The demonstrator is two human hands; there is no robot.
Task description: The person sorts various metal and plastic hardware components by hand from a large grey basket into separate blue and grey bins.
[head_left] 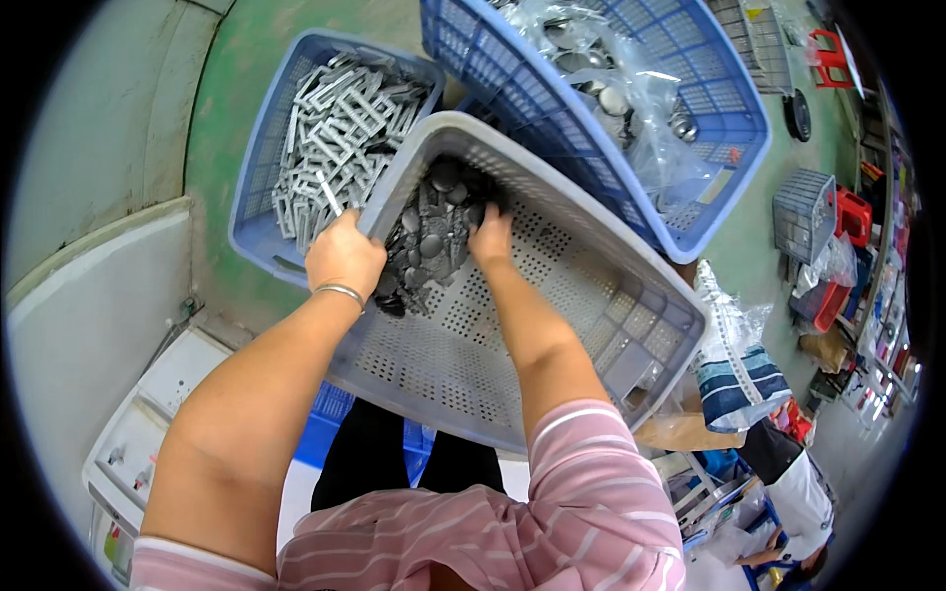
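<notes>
My left hand (345, 254) is closed on the left rim of a grey perforated plastic basket (611, 295), which is tilted in front of me. Inside it, a pile of dark round caps and small pieces (429, 241) lies along the left side. My right hand (491, 234) reaches into that pile, fingers curled and partly hidden among the dark pieces; what they grip cannot be made out. Just beyond my left hand stands a blue basket (258, 197) heaped with silver-white rectangular frame pieces (340, 128).
A larger blue basket (690, 236) holds metal pieces in clear bags. At right are a striped bag (739, 384), wire crates (803, 212) and red stools (828, 59). A co-worker (798, 502) is bent over at lower right. A pale wall (89, 128) bounds the left side.
</notes>
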